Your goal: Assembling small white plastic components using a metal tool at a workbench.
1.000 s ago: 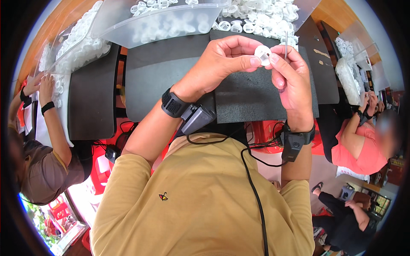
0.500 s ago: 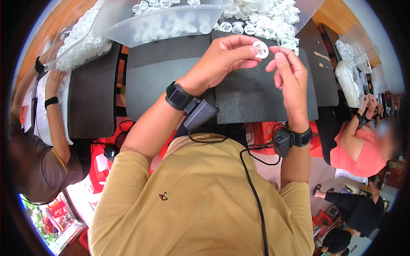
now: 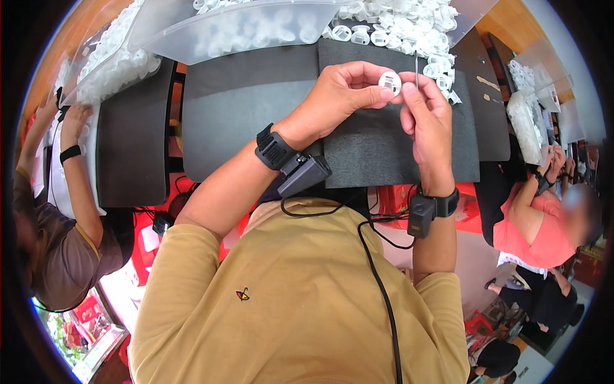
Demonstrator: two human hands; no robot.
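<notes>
Between the thumb and fingers of my left hand (image 3: pixel 342 96) is a round white plastic part (image 3: pixel 389 81) with slots in its face. Close beside it, my right hand (image 3: pixel 430 118) grips a thin metal pick-like tool (image 3: pixel 417 63), which points up and away from me. My right fingertips meet the edge of the disc or nearly so; which of the two I cannot tell. Just beyond my hands, a heap of white plastic parts (image 3: pixel 409 25) spreads onto the black mat (image 3: pixel 396 144).
A clear plastic bin (image 3: pixel 256 32) of white parts stands at the far edge of the dark table (image 3: pixel 249 115). Another person (image 3: pixel 70 237) works at the left, and one in a coral top (image 3: pixel 537 224) at the right. A black cable (image 3: pixel 377 281) hangs down my front.
My right hand has moved left and slightly down, up to the white part. The left hand has shifted a little down, and the part's slotted face is turned more toward me.
</notes>
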